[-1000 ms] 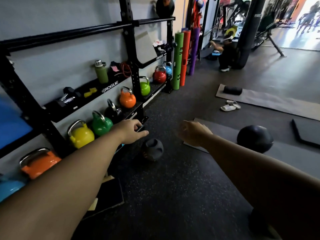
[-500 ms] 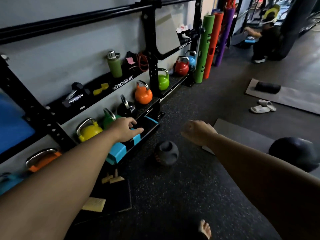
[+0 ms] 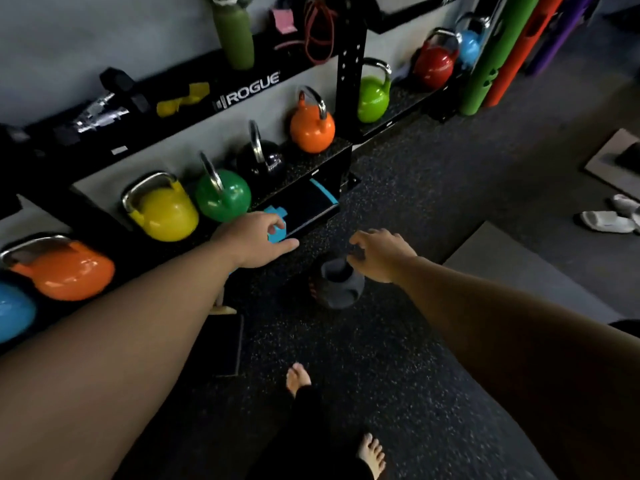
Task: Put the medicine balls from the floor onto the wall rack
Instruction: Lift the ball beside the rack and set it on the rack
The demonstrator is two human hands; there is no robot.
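Here the dark grey medicine ball (image 3: 337, 284) sits on the speckled rubber floor (image 3: 398, 358) just near of the wall rack (image 3: 351, 71), with what look like recessed grip cut-outs moulded into its rubbery shell. It likely handles heavy and stiff, so a two-sided hold at those recesses seems best. The right hand (image 3: 379, 254) hovers over it, fingers spread and empty; the left hand (image 3: 258, 240), also loosely open, reaches toward a blue pad (image 3: 278, 226). Glossy kettlebells (image 3: 162, 209) line the lower shelf
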